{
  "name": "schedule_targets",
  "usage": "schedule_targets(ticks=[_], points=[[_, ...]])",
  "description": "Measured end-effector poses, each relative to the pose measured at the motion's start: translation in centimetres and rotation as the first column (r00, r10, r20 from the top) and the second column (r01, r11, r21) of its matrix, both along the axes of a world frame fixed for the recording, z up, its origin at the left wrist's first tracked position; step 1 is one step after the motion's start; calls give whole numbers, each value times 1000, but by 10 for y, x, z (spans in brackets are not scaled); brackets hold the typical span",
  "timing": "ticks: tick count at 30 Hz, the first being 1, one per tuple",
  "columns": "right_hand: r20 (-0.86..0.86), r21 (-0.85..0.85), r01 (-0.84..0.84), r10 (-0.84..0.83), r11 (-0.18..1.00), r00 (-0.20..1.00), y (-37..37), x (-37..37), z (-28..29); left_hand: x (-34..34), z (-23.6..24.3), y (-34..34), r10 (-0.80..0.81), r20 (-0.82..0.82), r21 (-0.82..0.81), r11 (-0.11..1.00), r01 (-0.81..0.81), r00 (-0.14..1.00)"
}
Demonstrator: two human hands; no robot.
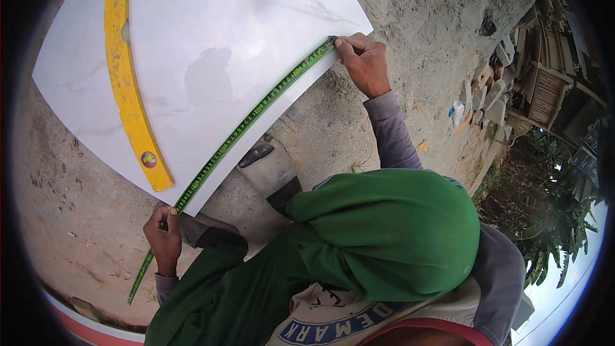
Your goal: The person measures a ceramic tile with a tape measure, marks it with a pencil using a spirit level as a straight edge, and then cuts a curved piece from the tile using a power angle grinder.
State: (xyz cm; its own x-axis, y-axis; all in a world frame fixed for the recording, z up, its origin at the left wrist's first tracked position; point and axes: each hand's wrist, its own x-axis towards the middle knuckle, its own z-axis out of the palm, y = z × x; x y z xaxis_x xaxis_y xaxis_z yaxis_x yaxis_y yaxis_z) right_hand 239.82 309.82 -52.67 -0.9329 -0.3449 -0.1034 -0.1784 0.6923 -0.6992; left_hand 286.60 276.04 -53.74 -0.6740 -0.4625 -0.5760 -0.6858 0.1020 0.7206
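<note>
A large white marbled tile [230, 83] fills the upper left of the head view. A green tape measure [250, 122] stretches diagonally across it, along its near edge. My right hand [362, 61] pinches the tape's end at the tile's right part, by the edge. My left hand [165, 234] pinches the tape at the tile's near left corner, with more tape extending below it toward the lower left. A yellow spirit level [128, 90] lies on the tile, left of the tape.
Rough concrete ground [423, 38] surrounds the tile. My booted feet [269, 170] and green-clad legs are below its near edge. At the right stand broken pieces and debris [487, 99], a wooden structure [544, 83] and plants [532, 211].
</note>
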Motion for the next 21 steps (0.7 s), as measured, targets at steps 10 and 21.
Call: schedule_targets(ticks=[10, 21], points=[[-147, 162, -54, 78, 985, 986, -9, 0, 3, -2, 0, 0, -12, 8, -2, 1000, 12, 1000], [-277, 191, -56, 108, 980, 955, -12, 4, -2, 4, -7, 2, -13, -59, -17, 1000, 12, 998]])
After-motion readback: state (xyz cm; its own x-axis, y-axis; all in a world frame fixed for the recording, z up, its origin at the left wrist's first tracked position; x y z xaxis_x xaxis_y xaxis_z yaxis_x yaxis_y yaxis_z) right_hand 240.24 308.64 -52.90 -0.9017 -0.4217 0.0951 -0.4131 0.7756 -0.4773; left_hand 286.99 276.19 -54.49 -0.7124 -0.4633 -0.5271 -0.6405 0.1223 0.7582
